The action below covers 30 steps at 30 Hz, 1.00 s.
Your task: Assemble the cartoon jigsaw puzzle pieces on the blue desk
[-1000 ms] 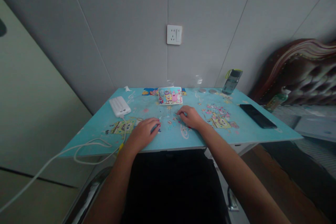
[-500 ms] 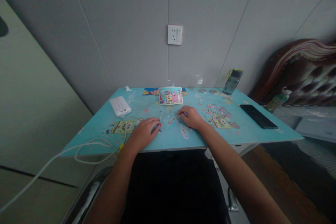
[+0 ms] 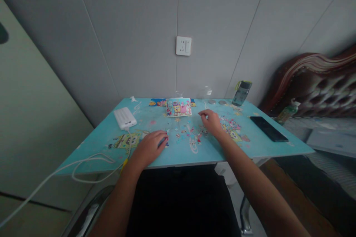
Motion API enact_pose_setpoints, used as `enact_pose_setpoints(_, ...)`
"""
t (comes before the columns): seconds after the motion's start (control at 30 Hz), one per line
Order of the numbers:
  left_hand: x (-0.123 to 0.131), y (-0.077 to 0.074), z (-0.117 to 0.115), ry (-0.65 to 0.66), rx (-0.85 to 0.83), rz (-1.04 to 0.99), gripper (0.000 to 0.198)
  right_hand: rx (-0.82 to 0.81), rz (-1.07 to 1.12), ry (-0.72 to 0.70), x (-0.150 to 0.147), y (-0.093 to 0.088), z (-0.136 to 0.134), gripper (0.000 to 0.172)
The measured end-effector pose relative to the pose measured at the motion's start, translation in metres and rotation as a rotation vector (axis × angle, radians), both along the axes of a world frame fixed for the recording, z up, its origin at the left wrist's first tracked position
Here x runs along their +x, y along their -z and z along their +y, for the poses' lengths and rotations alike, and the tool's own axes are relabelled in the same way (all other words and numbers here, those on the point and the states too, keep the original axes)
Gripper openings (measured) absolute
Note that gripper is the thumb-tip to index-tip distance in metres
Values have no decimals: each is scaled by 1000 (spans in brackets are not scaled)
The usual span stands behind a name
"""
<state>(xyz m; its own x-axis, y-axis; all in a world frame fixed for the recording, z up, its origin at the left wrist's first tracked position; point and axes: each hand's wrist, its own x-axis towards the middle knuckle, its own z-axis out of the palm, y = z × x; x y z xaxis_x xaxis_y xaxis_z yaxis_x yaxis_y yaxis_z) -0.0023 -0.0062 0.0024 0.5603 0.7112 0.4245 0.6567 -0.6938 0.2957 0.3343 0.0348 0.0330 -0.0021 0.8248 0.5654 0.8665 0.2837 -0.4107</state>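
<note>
Small jigsaw pieces (image 3: 185,133) lie scattered on a light blue table (image 3: 258,147). My left hand (image 3: 149,146) rests curled near the front edge, its fingers closed over something small with red and blue at the tips. My right hand (image 3: 212,122) lies farther back and to the right, fingers bent down onto the table beside a cluster of loose pieces (image 3: 232,125). A cartoon picture card (image 3: 178,107) stands at the back middle. A partly joined yellow section (image 3: 125,141) lies left of my left hand.
A white power bank (image 3: 125,118) with a white cable (image 3: 83,161) running off the front left edge. A black phone (image 3: 268,128) lies at the right. A dark bottle (image 3: 240,93) stands at the back by the wall. A bed headboard (image 3: 314,81) is at the right.
My right hand has moved right and back, away from the middle pieces toward the right cluster. The view has tipped up a little. My left hand has stayed put.
</note>
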Motion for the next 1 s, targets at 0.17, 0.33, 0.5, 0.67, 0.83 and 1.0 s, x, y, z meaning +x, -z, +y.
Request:
enact_pose_setpoints(0.17,0,-2,-2,-6,7,8,29,-204,-84,398,108,-27,-2,36)
enact_pose_setpoints(0.33,1,-1,-1,-12,13,-5,30,-404,-104,454,167,-30,-11,12)
enact_pose_setpoints(0.5,0,1,0,-5,25,-5,29,-481,-69,395,169,-15,-3,13)
enact_pose_setpoints(0.67,-1,1,0,-8,21,-3,29,-501,-12,348,173,-10,4,14)
enact_pose_setpoints(0.83,-1,1,0,-10,17,2,29,-495,59,318,180,-10,6,14)
enact_pose_setpoints(1.0,0,0,-1,-25,27,2,29,-436,149,275,177,-14,1,20)
